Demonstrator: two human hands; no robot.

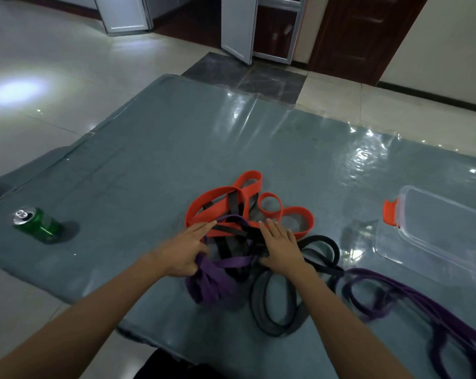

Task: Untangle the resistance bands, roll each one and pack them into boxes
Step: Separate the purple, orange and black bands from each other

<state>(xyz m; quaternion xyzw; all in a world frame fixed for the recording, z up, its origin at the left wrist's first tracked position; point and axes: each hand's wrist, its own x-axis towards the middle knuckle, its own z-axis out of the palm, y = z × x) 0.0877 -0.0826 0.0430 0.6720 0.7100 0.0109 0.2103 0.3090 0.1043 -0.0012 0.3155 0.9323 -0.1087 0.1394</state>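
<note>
**Desk:** What could go wrong from here?

**Me:** Starting furthest out, the green can [38, 225] stands upright, well to the left of my left grip [182, 250]. I judge a band springing loose could knock it over on the worktop [149, 160].

**Desk:** What's that grip doing?

**Me:** Its forefinger reaches forward to the orange band [217, 192]. The lower fingers look curled onto the purple band [226, 261], pinching it, though the view is soft there. A bunch of purple loops hangs just below that grip, towards me.

**Desk:** And between the grips?

**Me:** One purple strand runs straight across from the left grip to the thumb side of my right grip [282, 246]. Pulling it sideways would, I think, cinch the knot, because the black band [321, 239] and the orange one cross it several times.

**Desk:** And the right grip?

**Me:** Its fingers are spread straight and lie flat on top of the tangle, pressing rather than pinching. The black loops spill out just to its right and below it. If it bears down while the left one pulls, the bands may slide off as one lump.

**Desk:** And the box?

**Me:** The clear box [450, 214] sits well to the right of that grip and holds nothing. No band has been rolled yet.
</note>
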